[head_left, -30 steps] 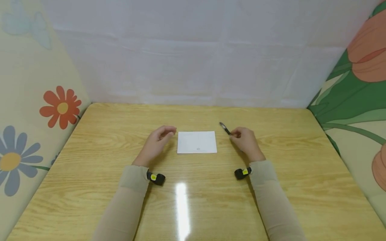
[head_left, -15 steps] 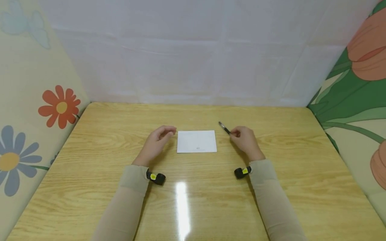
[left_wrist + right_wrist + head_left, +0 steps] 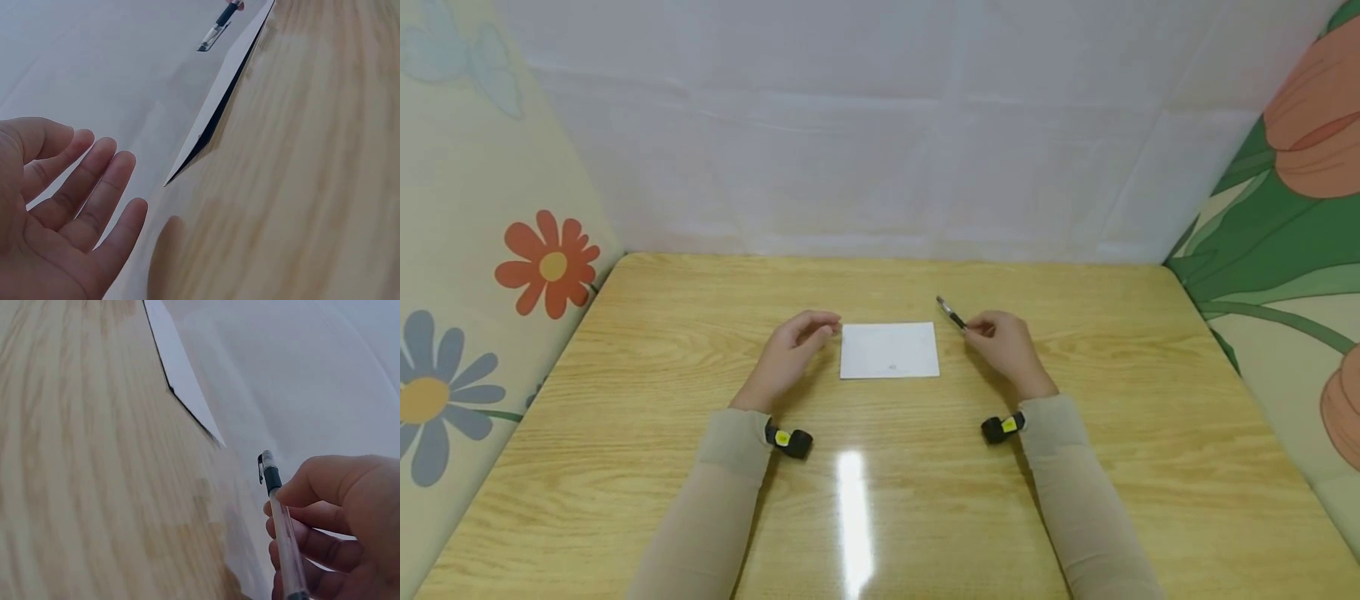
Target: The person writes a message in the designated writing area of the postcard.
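A capped pen (image 3: 951,312) with a clear barrel is pinched between the thumb and fingers of my right hand (image 3: 1007,346). Its clear cap with a clip points up and to the left, away from the hand, in the head view. To the left of that hand lies a white rectangular card (image 3: 889,350), with a small mark near its front edge. A dark underside shows along the card (image 3: 234,84) in the left wrist view. Beside the card's left edge, my left hand (image 3: 786,354) holds nothing, its fingers loosely bent and apart from each other.
The wooden table (image 3: 925,517) has a bright light reflection in front of the card. A white cloth (image 3: 880,133) hangs behind its far edge. Flower-patterned panels (image 3: 467,275) stand at both sides.
My right hand has shifted slightly left with the pen, whose capped end now sits a little higher and nearer the card. The left hand and the card stay practically in place.
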A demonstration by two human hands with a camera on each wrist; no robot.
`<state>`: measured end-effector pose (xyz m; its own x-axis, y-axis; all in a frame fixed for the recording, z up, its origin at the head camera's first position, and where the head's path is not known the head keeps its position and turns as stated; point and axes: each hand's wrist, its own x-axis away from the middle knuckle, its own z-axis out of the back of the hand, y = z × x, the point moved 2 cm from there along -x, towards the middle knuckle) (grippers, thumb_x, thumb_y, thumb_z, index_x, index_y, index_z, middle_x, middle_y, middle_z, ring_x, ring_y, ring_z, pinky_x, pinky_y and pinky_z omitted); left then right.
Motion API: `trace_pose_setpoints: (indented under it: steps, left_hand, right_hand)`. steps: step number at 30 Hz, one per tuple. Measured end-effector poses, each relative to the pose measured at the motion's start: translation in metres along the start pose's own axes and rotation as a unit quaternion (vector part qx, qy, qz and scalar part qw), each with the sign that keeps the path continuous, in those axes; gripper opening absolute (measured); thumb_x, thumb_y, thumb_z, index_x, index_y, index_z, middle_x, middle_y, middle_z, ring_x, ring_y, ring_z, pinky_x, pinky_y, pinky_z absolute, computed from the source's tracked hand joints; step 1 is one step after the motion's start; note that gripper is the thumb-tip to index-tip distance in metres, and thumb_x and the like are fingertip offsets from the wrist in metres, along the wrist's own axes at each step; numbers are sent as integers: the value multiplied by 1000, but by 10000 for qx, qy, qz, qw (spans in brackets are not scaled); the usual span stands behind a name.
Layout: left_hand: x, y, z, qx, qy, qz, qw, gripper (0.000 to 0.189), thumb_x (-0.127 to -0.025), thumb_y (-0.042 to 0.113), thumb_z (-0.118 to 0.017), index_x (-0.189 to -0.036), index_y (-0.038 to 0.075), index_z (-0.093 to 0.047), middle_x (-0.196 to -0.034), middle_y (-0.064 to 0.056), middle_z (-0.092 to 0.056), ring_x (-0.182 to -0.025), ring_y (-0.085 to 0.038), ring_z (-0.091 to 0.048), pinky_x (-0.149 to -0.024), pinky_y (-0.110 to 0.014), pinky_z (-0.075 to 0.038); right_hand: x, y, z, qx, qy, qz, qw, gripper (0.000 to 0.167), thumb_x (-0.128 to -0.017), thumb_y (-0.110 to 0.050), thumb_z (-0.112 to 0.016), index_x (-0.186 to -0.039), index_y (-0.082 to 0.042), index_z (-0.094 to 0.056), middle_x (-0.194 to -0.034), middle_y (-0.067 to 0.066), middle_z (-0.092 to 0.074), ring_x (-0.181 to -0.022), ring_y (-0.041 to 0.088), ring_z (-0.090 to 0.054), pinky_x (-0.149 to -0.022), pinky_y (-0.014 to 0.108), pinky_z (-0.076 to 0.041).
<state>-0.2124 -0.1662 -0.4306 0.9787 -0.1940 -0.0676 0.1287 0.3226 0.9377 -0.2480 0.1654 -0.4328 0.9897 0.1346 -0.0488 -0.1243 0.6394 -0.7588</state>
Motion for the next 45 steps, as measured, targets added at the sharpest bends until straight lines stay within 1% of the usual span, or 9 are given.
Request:
trace_pose_setpoints:
  steps: [5,10,15,18,26,34,40,42,45]
  left_hand:
    - [-2,2,-1,62,1,-45,10000,34,-108,19,-51,-135,-1,-59,-129,-19,-65,-124,-31,-59,-109,-43,-43]
    - [-4,3,-2,158,-62,-106,9998,36,-108,19,-51,-136,-2,-59,-130,-20,-64,-124,-30,-59,-105,-31,-46]
    - [-6,4,-3,238,-107,-187,9995,36,-108,19,-51,-135,-4,-58,-130,-21,-64,-124,-31,-59,-100,-22,-47]
    - [-7,4,-3,234,-97,-207,9995,36,-108,20,-52,-135,-3,-59,-130,-19,-64,-123,-30,-60,-100,-23,-48]
    - [-7,9,-4,298,-153,-218,9992,38,-108,25,-52,-136,0,-58,-131,-17,-64,-123,-26,-59,-107,-37,-46]
    - [-7,10,-7,512,-262,-41,9983,39,-107,24,-54,-138,0,-56,-134,-18,-62,-124,-29,-59,-106,-38,-48]
    - [-4,11,-11,503,-180,81,9985,36,-106,22,-56,-136,2,-59,-131,-15,-64,-122,-28,-60,-108,-43,-45]
    - [-3,9,-12,481,-168,128,9986,35,-106,20,-56,-135,2,-59,-130,-15,-65,-121,-27,-61,-108,-42,-45]
    - [-2,7,-14,502,-169,159,9985,34,-106,19,-56,-135,2,-60,-129,-15,-65,-121,-27,-61,-107,-37,-47]
  right_hand:
    - [-2,-4,1,-192,-81,-45,9998,20,-95,-14,-70,-107,2,-74,-96,15,-71,-82,25,-63,-69,31,-51]
    - [-2,-9,1,-422,-207,-99,9988,20,-95,-13,-70,-108,2,-74,-92,14,-70,-75,20,-60,-59,27,-50]
    - [-1,-15,2,-573,-269,-113,9979,20,-96,-12,-69,-109,1,-74,-90,13,-69,-73,18,-58,-58,26,-49]
    - [-1,-18,2,-624,-305,-61,9976,20,-96,-13,-69,-110,1,-75,-89,12,-69,-72,17,-58,-58,26,-49]
    - [1,-20,1,-746,-636,-2,9952,20,-98,-15,-67,-111,-2,-75,-94,12,-70,-72,19,-58,-57,28,-50]
    - [2,-22,-4,-982,-935,113,9907,20,-98,-17,-67,-112,-5,-75,-89,12,-68,-66,19,-56,-51,28,-48]
    - [4,-22,-12,-1205,-1151,131,9859,19,-98,-14,-64,-111,-4,-75,-87,11,-66,-61,17,-53,-49,26,-45]
    - [5,-23,-15,-1231,-1234,118,9846,19,-98,-14,-64,-111,-4,-75,-87,10,-65,-61,18,-52,-48,26,-45]
    - [7,-24,-18,-1191,-1286,237,9842,19,-98,-13,-65,-110,-3,-75,-90,10,-66,-66,17,-53,-51,26,-45]
